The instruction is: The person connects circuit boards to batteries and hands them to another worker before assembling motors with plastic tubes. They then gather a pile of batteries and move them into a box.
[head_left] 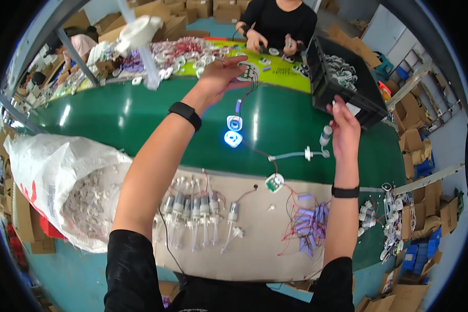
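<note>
My left hand (219,79) reaches to the far side of the green table and grips a round white cap with a green circuit board (248,72). Thin wires and a purple battery cell (238,105) are below it. On the table are a white square-edged part (234,123) and a brightly lit white disc (233,139). My right hand (344,125) is raised near the black crate, thumb and fingertips pinched; what they hold is too small to name. Beside its palm is a small pump motor (325,136), with a clear tube (291,155) running left through a white fitting (308,153).
A beige mat (265,234) bears several pump motors (196,205), a circuit-board cap (274,182) and wired purple cells (308,223). A white sack (47,156) of clear parts lies left. A black crate (322,78) stands far right; a co-worker (278,23) handles parts opposite.
</note>
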{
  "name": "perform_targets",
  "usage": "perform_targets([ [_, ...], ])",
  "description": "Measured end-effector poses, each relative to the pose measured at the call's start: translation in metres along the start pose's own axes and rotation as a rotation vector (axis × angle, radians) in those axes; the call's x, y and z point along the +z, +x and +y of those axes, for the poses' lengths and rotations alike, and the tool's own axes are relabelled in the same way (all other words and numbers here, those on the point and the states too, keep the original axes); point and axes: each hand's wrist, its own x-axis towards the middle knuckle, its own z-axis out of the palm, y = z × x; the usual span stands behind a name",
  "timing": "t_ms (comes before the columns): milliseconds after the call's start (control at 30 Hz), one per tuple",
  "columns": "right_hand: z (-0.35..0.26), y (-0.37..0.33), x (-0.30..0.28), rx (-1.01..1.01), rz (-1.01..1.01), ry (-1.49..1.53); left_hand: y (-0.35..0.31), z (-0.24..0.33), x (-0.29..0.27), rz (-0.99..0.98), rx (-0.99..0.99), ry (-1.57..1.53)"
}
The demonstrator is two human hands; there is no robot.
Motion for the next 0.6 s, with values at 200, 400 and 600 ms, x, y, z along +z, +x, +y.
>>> perform_targets([
  [200, -0.014, -0.008, -0.042, -0.039, 0.085, 0.005, 0.1, -0.011, 0.015, 0.042, 0.087, -0.065],
  [400, -0.034, -0.026, -0.058, -0.049, 0.123, 0.0, 0.183, -0.072, 0.003, 0.034, 0.118, -0.183],
  [600, -0.046, -0.037, -0.068, -0.074, 0.178, -0.058, 0.206, -0.115, -0.023, 0.268, -0.017, 0.27],
])
